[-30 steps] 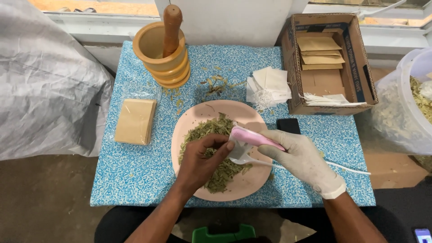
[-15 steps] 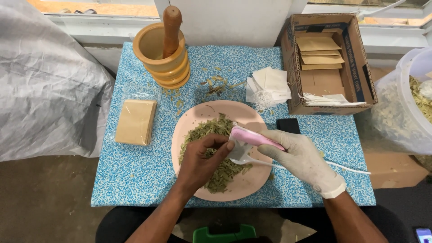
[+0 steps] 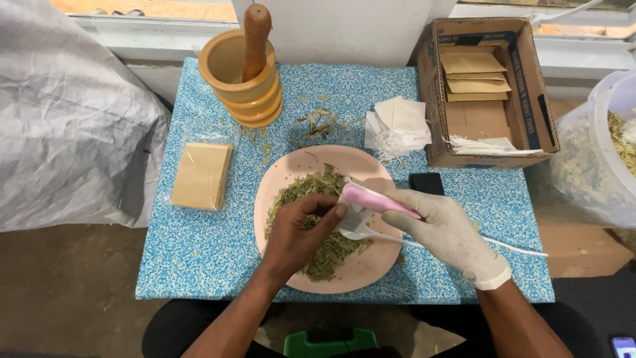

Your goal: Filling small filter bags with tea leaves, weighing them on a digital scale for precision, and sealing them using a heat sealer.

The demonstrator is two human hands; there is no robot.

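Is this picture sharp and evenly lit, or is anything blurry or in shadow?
Head view: soft, even light; the blue table and pink plate are sharp, with no strong glare. The left hand casts only a faint shadow on the dried leaves. The gloved right hand looks crisp; floor and lower edge are darker.

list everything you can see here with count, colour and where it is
table: 1, blue speckled top, centre
plate: 1, pink, table front centre
dried leaves: 1 heap, green, on plate
mortar: 1, yellow wood, table back left
pestle: 1, brown, upright in mortar
envelope stack: 1, tan, table left
small white bags: 1 pile, behind plate
cardboard box: 1, brown, back right
pink tool: 1, over plate
left hand: bare, on leaves
right hand: white glove, gripping pink tool
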